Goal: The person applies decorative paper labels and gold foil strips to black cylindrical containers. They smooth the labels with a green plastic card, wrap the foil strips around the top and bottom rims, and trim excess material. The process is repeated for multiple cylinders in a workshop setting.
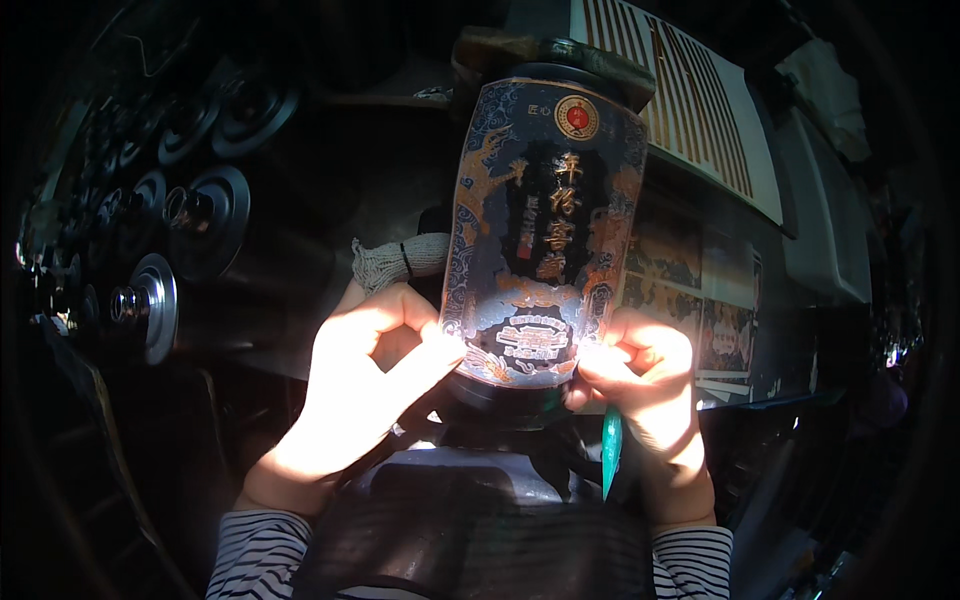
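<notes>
In front of me a dark blue label (pixel 520 240) with gold patterns and a red-gold round seal lies against a dark rounded jar (pixel 505 405), which shows above and below it. At the label's lower left corner, my left hand (pixel 365 370) pinches the edge between thumb and fingers. My right hand (pixel 645 375) is closed at the lower right corner, thumb on the label's edge. A green pointed tool (pixel 611 450) sticks down out of that hand; its upper end is hidden. Strong light washes out both hands and the label's lower part.
Beyond my left hand lies a pale knitted bundle (pixel 395 260) with a black band. Several dark round-rimmed vessels (pixel 215 220) stand at the left. At the right are a white sheet with brown strips (pixel 680 100), printed label sheets (pixel 675 280) and a pale tray (pixel 825 210).
</notes>
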Action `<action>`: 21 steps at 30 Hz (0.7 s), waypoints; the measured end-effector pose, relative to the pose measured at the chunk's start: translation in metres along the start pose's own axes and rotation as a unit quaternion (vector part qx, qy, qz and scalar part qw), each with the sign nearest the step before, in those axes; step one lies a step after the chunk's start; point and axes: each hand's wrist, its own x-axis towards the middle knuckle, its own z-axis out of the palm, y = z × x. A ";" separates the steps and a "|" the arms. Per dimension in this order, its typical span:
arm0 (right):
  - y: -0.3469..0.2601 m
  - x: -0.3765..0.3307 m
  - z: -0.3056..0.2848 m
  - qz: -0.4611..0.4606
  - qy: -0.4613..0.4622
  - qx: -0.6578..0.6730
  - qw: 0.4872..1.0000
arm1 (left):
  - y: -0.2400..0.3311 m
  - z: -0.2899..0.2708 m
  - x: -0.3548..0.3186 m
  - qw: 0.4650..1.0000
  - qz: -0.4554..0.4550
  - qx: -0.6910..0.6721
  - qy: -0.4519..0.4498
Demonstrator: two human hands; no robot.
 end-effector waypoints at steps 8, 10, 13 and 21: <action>0.010 -0.002 0.002 -0.030 -0.013 0.046 0.998 | 0.000 -0.006 0.000 1.000 0.000 0.015 -0.027; 0.013 0.000 0.003 -0.039 -0.016 0.044 0.998 | -0.004 -0.006 -0.001 1.000 0.014 0.009 -0.025; 0.016 0.002 0.002 -0.076 0.001 0.004 0.997 | -0.004 -0.010 -0.001 0.998 -0.010 0.029 -0.049; -0.014 0.027 -0.001 -0.387 0.122 -0.159 0.900 | 0.015 -0.007 0.043 0.963 0.192 0.187 -0.012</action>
